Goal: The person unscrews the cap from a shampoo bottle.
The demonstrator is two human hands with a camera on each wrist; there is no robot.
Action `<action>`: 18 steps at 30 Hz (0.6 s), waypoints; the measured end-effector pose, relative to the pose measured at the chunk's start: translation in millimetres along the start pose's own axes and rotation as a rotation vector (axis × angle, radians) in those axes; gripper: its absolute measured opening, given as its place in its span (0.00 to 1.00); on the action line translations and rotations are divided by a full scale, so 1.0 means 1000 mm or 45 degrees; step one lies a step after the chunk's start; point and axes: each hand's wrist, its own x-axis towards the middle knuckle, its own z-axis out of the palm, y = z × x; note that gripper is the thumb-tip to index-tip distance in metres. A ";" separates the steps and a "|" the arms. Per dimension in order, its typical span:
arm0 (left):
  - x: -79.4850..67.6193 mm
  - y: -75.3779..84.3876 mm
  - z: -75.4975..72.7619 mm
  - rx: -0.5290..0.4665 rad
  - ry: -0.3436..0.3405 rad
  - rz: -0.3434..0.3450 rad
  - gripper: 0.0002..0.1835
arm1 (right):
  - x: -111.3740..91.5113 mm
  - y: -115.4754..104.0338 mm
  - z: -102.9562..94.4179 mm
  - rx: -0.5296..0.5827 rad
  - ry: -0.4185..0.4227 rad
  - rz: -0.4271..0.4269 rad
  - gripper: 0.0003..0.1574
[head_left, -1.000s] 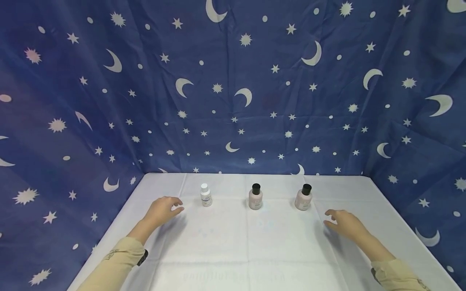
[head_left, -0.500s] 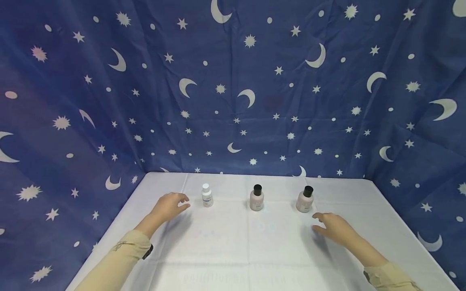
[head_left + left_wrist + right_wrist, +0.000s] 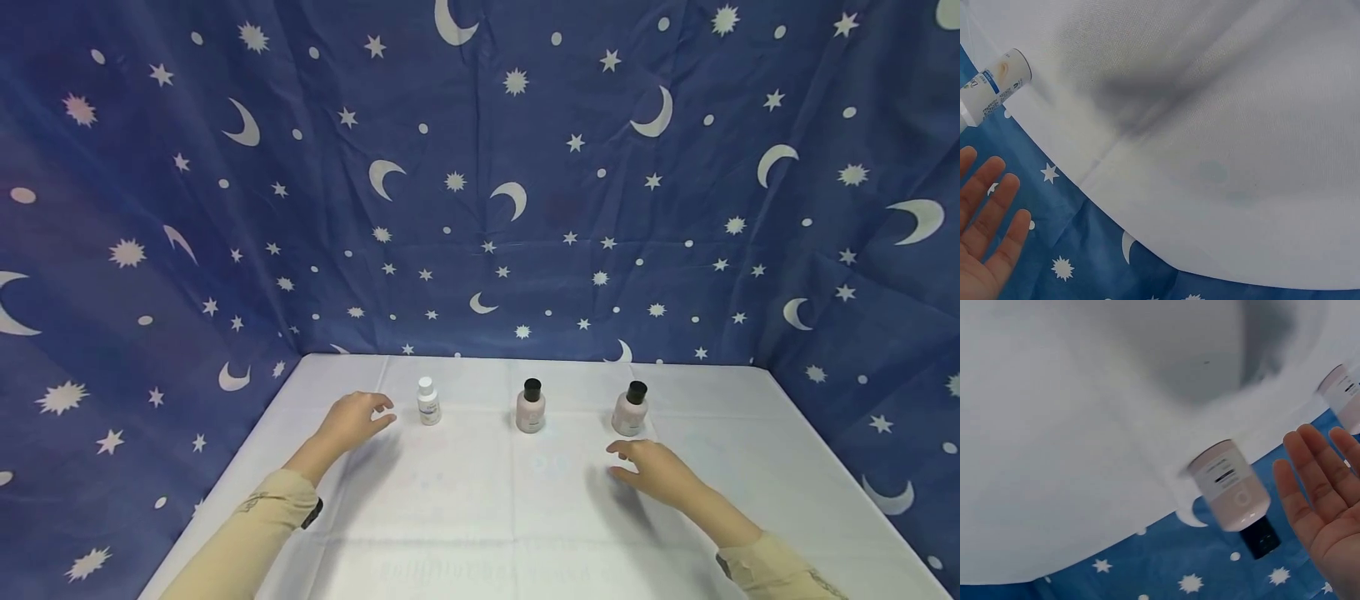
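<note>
A small white bottle (image 3: 429, 407) with a white cap stands on the left of the table. Just left of it is my left hand (image 3: 352, 423), fingers relaxed and parted, holding nothing. Two pale pink bottles with black caps stand farther right: the middle bottle (image 3: 530, 413) and the right bottle (image 3: 629, 413). My right hand (image 3: 654, 472) hovers in front of the right bottle, its fingers loosely spread and nothing in them. The left wrist view has the white bottle (image 3: 994, 87) beyond the fingertips; in the right wrist view a pink bottle (image 3: 1230, 487) lies beside the open fingers.
A white cloth (image 3: 480, 500) with fold creases covers the table. Behind and on both sides hangs a blue curtain (image 3: 480, 167) printed with moons and stars. All three bottles form a row toward the table's back edge.
My right hand has moved left, from right of the right bottle to in front of it. The left hand has come a little nearer the white bottle. The bottles stay in place.
</note>
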 end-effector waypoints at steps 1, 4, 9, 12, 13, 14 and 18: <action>0.001 0.001 0.000 0.000 -0.005 -0.002 0.13 | 0.002 -0.002 0.000 0.005 0.003 -0.010 0.17; 0.002 0.003 0.002 0.004 -0.017 -0.005 0.14 | 0.008 -0.009 0.001 0.016 0.005 -0.046 0.17; 0.001 0.002 0.007 -0.024 -0.012 -0.052 0.16 | 0.018 -0.022 0.001 0.050 0.016 -0.118 0.16; 0.001 0.001 0.009 -0.061 0.007 -0.084 0.16 | 0.024 -0.029 0.003 0.054 0.027 -0.170 0.16; 0.002 0.001 0.009 -0.077 0.018 -0.091 0.16 | 0.026 -0.031 0.004 0.061 0.028 -0.183 0.15; 0.002 0.002 0.009 -0.093 0.029 -0.097 0.16 | 0.029 -0.033 0.005 0.063 0.029 -0.196 0.16; 0.007 0.004 0.010 -0.147 0.069 -0.099 0.16 | 0.036 -0.041 0.011 0.076 0.013 -0.233 0.16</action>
